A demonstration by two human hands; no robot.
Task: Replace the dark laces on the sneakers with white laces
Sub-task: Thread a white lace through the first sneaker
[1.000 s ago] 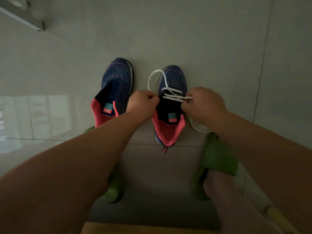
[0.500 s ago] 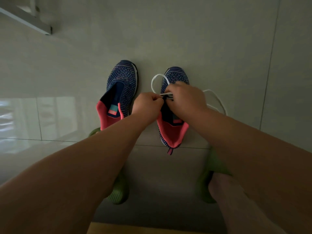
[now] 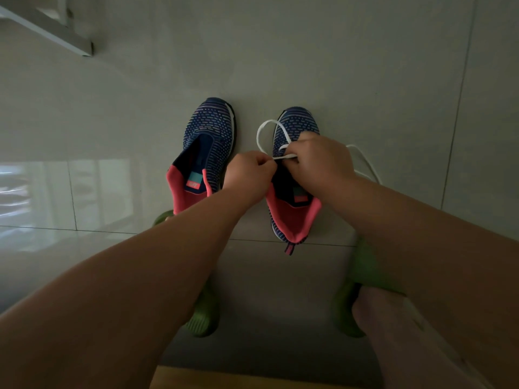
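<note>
Two navy knit sneakers with pink heels stand side by side on the grey tiled floor. The left sneaker (image 3: 209, 153) has no lace in it. Over the right sneaker (image 3: 295, 214) runs a white lace (image 3: 266, 129), looping out to the left of the toe and trailing off to the right. My left hand (image 3: 248, 175) pinches the lace at the shoe's left edge. My right hand (image 3: 320, 161) covers the eyelet area and grips the lace there; the eyelets are hidden under it.
My feet in green slippers (image 3: 362, 279) rest on the floor just behind the sneakers, the left slipper (image 3: 202, 318) partly under my forearm. A white frame edge (image 3: 56, 32) juts in at the top left. A wooden edge (image 3: 224, 380) lies at the bottom.
My right hand moved from the shoe's right side up over the eyelets, and the lace's free end swung out to the right. The left hand stayed put.
</note>
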